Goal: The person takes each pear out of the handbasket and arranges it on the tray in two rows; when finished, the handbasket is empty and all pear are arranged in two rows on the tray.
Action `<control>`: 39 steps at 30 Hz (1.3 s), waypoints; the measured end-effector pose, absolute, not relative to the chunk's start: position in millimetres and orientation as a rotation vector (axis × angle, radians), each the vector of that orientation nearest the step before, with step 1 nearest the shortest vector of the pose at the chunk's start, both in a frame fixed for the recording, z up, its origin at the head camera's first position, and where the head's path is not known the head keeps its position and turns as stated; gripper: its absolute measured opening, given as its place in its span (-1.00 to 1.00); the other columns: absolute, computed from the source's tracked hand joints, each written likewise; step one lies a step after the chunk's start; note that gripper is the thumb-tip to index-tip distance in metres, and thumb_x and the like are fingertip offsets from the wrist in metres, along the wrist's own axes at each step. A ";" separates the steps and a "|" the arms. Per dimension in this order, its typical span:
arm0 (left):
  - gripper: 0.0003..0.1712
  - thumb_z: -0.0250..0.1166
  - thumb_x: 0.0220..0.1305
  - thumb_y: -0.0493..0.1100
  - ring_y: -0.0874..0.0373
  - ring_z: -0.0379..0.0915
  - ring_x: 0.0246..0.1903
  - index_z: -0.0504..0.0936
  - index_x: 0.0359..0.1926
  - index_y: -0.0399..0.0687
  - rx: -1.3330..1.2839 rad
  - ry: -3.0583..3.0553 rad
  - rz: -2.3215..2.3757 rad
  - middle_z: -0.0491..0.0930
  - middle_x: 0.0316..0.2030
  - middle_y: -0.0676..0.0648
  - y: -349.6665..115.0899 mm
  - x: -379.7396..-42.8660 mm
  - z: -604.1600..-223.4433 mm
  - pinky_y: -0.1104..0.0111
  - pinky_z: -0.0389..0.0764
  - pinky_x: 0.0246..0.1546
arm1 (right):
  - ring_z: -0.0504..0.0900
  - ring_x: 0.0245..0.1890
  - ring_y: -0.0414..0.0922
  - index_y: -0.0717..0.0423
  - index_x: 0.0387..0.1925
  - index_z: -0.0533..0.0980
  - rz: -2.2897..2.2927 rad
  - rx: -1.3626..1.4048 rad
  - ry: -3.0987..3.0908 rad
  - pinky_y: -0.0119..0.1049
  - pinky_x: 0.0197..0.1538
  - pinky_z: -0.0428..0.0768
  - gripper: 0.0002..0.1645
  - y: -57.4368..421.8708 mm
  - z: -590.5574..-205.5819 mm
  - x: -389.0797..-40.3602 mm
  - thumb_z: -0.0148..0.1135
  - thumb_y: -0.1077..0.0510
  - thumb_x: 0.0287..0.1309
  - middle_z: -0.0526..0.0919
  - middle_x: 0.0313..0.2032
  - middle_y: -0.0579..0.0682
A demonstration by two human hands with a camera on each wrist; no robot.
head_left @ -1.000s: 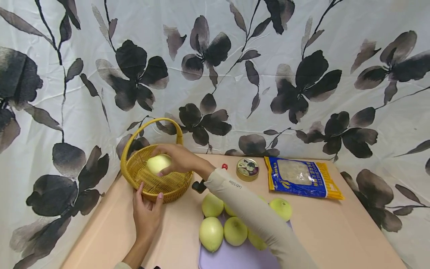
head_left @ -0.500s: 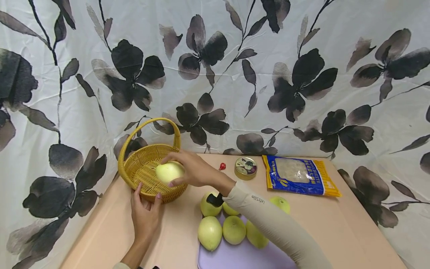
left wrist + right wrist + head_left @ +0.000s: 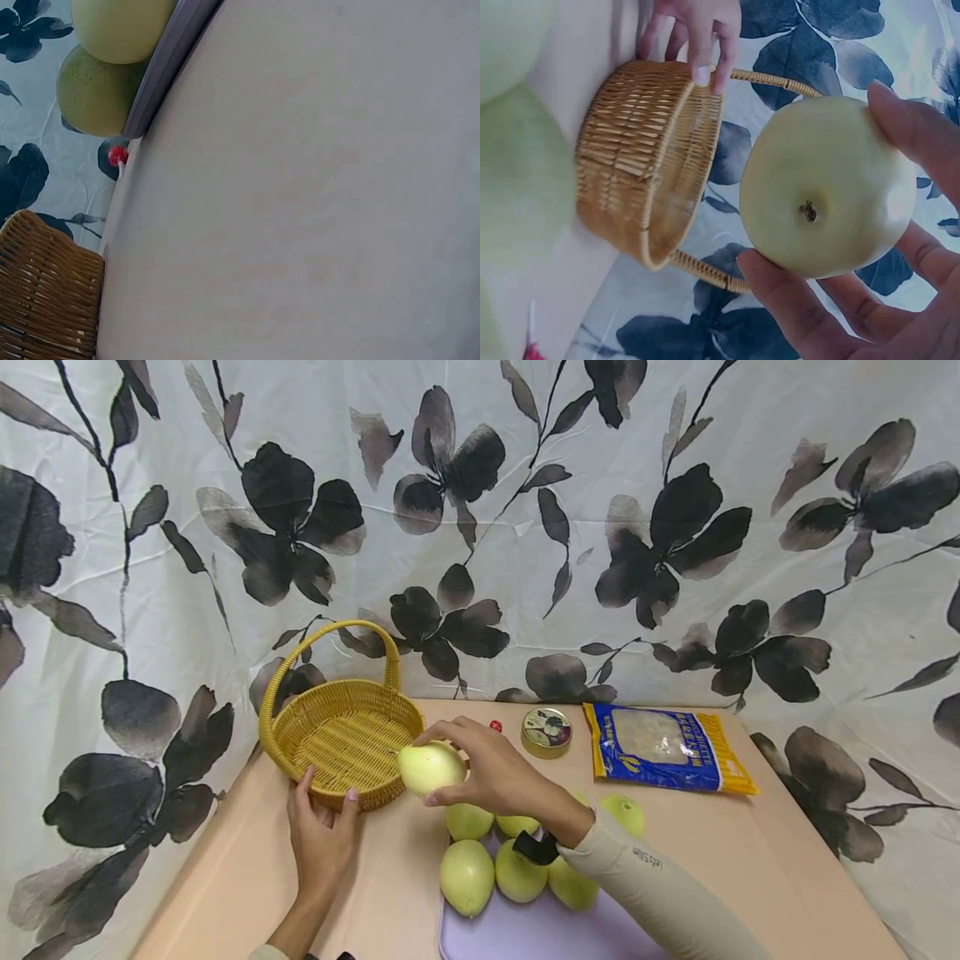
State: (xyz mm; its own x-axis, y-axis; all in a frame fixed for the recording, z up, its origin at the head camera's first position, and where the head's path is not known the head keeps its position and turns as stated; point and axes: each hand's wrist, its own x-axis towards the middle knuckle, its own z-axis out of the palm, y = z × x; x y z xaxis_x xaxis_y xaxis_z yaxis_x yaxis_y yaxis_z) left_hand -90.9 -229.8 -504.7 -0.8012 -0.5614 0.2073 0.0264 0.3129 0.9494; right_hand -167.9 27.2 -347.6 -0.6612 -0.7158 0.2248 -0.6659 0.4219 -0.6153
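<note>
On the table, head view:
Right hand (image 3: pixel 491 768): it is holding a pale green pear (image 3: pixel 431 768) with fingers curled around it, in the air just beside the near-right rim of the wicker basket (image 3: pixel 341 745), outside of it.
Left hand (image 3: pixel 322 827): it is gripping the near rim of the basket, the thumb and the fingertips are curling over the edge.
Basket: it is standing upright on the peach table (image 3: pixel 225 877), its handle is arching over it, and I am seeing nothing lying inside.
Other pears (image 3: pixel 467 877): they are lying together on a lilac board (image 3: pixel 525 935), just under the right forearm.
Behind: a small round tin (image 3: pixel 547 732) and a blue and yellow packet (image 3: pixel 663 749) are lying near the flowered curtain (image 3: pixel 675 527); a small red thing (image 3: pixel 495 725) is sitting beside the tin.

Left wrist view:
Table: its bare surface is filling most of the picture.
Basket wall (image 3: pixel 45 300): it is showing in the low left corner.
Pears: two (image 3: pixel 124 26) are resting on the board edge (image 3: pixel 169 64), and the red thing (image 3: pixel 117 156) is lying near them.
Left hand: it is not showing here.

Right wrist view:
Pear (image 3: pixel 829 187): it is sitting between the thumb and the fingers (image 3: pixel 915 135) of the right hand, the stem end is facing the camera.
Basket (image 3: pixel 641 161): it is apart from the pear, and the left fingertips (image 3: pixel 705 45) are hooking over its rim.
</note>
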 end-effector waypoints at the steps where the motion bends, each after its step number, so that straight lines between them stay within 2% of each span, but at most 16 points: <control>1: -0.06 0.33 0.53 -0.06 -0.28 0.02 0.63 0.00 0.71 0.11 0.472 -2.073 -1.517 -0.11 0.68 -0.22 -229.9 -90.9 -504.7 -0.17 0.38 0.48 | 0.58 0.08 -0.19 -0.35 0.28 0.56 -1.063 -1.249 2.603 -0.24 -0.04 0.63 -0.20 32.3 -348.5 -164.9 0.73 -0.06 0.00 0.63 0.18 -0.16; 8: -0.04 0.32 0.53 -0.05 -0.34 0.07 0.60 -0.04 0.72 0.12 0.465 -2.076 -1.538 -0.14 0.68 -0.21 -230.2 -91.4 -504.3 -0.21 0.39 0.45 | 0.59 0.13 -0.20 -0.39 0.24 0.58 -1.088 -1.200 2.719 -0.17 0.11 0.61 -0.19 65.0 -358.0 -143.6 0.76 -0.06 -0.07 0.62 0.18 -0.26; 14: -0.04 0.32 0.53 -0.06 -0.33 0.08 0.60 -0.03 0.72 0.12 0.463 -2.077 -1.529 -0.10 0.67 -0.20 -231.2 -92.8 -505.5 -0.20 0.40 0.45 | 0.62 0.09 -0.23 -0.46 0.24 0.57 -1.136 -1.027 2.767 -0.19 0.04 0.69 -0.19 90.8 -365.4 -126.3 0.76 -0.07 -0.08 0.60 0.18 -0.37; 20: -0.03 0.36 0.51 -0.08 -0.27 0.16 0.57 0.00 0.72 0.17 0.466 -2.078 -1.521 -0.06 0.66 -0.17 -232.2 -92.7 -506.5 0.13 0.44 0.44 | 0.63 0.10 -0.21 -0.53 0.23 0.55 -1.137 -0.869 2.849 -0.21 0.01 0.75 -0.16 118.6 -375.1 -113.9 0.77 -0.03 -0.09 0.58 0.16 -0.39; 23: -0.02 0.36 0.51 -0.08 -0.28 0.14 0.58 -0.01 0.72 0.16 0.466 -2.076 -1.530 -0.11 0.68 -0.17 -231.9 -92.9 -506.6 0.13 0.42 0.45 | 0.63 0.06 -0.22 -0.55 0.23 0.55 -1.110 -0.778 2.924 -0.25 -0.02 0.73 -0.13 134.2 -379.2 -108.2 0.79 -0.05 -0.14 0.59 0.13 -0.37; 26: -0.03 0.33 0.52 -0.07 -0.31 0.11 0.59 -0.04 0.72 0.13 0.471 -2.079 -1.539 -0.16 0.70 -0.17 -231.3 -93.5 -507.4 -0.05 0.39 0.46 | 0.63 0.05 -0.19 -0.52 0.20 0.58 -1.066 -0.682 3.001 -0.23 -0.04 0.69 -0.15 149.5 -383.7 -102.7 0.80 -0.08 -0.18 0.63 0.11 -0.31; 29: -0.03 0.33 0.53 -0.07 -0.32 0.08 0.60 -0.04 0.72 0.10 0.472 -2.081 -1.537 -0.16 0.70 -0.17 -230.9 -93.6 -507.9 -0.14 0.39 0.44 | 0.66 0.14 -0.08 -0.48 0.18 0.59 -1.022 -0.571 3.060 -0.16 -0.04 0.71 -0.17 164.5 -388.0 -96.7 0.80 -0.11 -0.19 0.64 0.16 -0.23; 32: -0.02 0.35 0.51 -0.08 -0.29 0.08 0.60 -0.02 0.72 0.11 0.469 -2.079 -1.529 -0.12 0.69 -0.17 -230.6 -93.2 -507.8 -0.04 0.42 0.45 | 0.67 0.20 0.00 -0.45 0.19 0.59 -0.997 -0.457 3.088 -0.14 -0.05 0.74 -0.18 179.6 -392.3 -90.0 0.79 -0.13 -0.17 0.64 0.20 -0.18; 36: -0.03 0.36 0.50 -0.06 -0.23 0.11 0.59 0.00 0.71 0.14 0.472 -2.080 -1.516 -0.10 0.68 -0.16 -230.7 -92.8 -507.2 0.17 0.43 0.45 | 0.68 0.15 0.00 -0.41 0.20 0.60 -0.988 -0.308 3.076 -0.18 -0.09 0.78 -0.18 197.3 -400.1 -82.9 0.78 -0.14 -0.16 0.65 0.16 -0.13; 39: -0.05 0.34 0.52 -0.02 -0.22 0.12 0.59 0.01 0.71 0.13 0.495 -2.085 -1.505 -0.11 0.69 -0.16 -231.8 -92.4 -507.2 0.15 0.42 0.46 | 0.67 0.13 0.02 -0.36 0.21 0.60 -0.999 -0.181 3.016 -0.13 -0.07 0.82 -0.17 207.2 -407.9 -79.9 0.79 -0.14 -0.17 0.64 0.16 -0.08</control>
